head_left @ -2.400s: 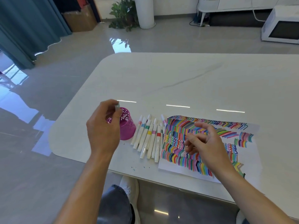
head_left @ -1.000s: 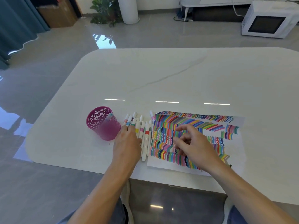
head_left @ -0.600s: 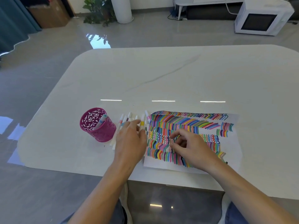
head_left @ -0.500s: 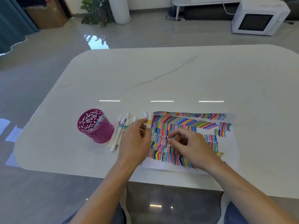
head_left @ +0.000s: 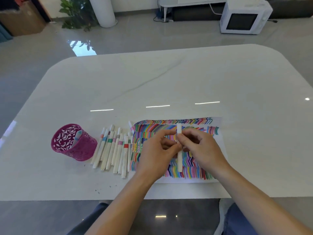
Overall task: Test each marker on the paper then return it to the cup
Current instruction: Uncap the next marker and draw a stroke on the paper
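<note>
Gripping one white marker (head_left: 179,160) upright over the paper (head_left: 194,125), left hand (head_left: 157,150) and right hand (head_left: 203,150) both pinching it, probably uncapping, so pull straight, keep the cap, find a bare patch, then into the pink cup (head_left: 74,145).

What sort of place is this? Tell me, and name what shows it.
Most likely a room in a home, perhaps a dining or living area: a large white marble-look table, a white microwave on the glossy tiled floor, and a leafy potted plant at the back.
</note>
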`<state>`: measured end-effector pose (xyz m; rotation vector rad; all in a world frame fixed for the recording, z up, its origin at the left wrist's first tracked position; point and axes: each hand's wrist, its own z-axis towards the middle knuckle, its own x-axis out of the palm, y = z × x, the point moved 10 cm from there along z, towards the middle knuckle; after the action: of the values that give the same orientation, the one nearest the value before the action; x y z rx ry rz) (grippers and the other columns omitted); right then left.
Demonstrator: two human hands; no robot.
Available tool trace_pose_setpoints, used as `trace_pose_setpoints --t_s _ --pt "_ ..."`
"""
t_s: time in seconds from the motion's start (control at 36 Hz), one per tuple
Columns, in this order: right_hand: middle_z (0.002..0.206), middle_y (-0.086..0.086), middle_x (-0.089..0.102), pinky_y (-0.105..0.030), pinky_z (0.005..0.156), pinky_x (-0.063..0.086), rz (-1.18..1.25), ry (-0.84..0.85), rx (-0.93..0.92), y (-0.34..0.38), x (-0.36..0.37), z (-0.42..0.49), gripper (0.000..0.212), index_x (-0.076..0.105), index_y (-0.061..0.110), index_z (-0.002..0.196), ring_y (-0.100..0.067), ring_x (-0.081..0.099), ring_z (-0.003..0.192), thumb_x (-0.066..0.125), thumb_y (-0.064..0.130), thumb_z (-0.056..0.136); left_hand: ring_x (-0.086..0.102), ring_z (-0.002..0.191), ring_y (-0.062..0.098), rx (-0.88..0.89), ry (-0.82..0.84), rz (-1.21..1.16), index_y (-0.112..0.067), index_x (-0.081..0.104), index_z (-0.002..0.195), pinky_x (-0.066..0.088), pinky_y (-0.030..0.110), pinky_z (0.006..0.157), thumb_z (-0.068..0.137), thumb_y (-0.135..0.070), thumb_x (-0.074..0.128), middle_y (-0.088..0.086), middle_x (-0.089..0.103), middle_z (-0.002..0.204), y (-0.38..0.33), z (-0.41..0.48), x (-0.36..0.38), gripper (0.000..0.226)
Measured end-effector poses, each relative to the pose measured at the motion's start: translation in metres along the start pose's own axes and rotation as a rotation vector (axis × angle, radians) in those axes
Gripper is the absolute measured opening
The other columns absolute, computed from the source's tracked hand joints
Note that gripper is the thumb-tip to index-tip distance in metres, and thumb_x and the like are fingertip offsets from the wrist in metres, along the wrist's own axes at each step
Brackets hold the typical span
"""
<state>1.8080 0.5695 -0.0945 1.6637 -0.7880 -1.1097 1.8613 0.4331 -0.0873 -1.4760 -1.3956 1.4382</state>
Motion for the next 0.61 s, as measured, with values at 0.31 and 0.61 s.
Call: trace_pose_setpoints --t_s 0.31,0.61 --pt "0.083 0.01 0.074 -0.036 0.073 0.061 -0.235 -0.027 -0.004 -0.01 -0.052 -0.002 0.009 0.07 0.032 0.098 -0.006 0.071 0.079 0.063 0.038 0.099 0.066 0.087 0.002 0.11 0.003 0.217 -0.031 0.061 0.127 0.058 0.027 0.08 0.095 -0.024 0.068 -0.019 0.069 0.103 -0.012 0.02 0.023 0.034" --pt "0.092 0.013 0.064 -0.036 0.079 0.057 -0.554 0.149 -0.188 -0.022 -0.056 -0.016 0.019 0.077 0.026 0.107 -0.008 0.064 0.089 0.068 0.038 0.096 0.05 0.097 0.002 0.358 0.306 0.709 -0.026 0.058 0.129 0.036 0.008 0.082 0.105 -0.039 0.042 -0.011 0.059 0.113 -0.014 0.0 0.081 0.032"
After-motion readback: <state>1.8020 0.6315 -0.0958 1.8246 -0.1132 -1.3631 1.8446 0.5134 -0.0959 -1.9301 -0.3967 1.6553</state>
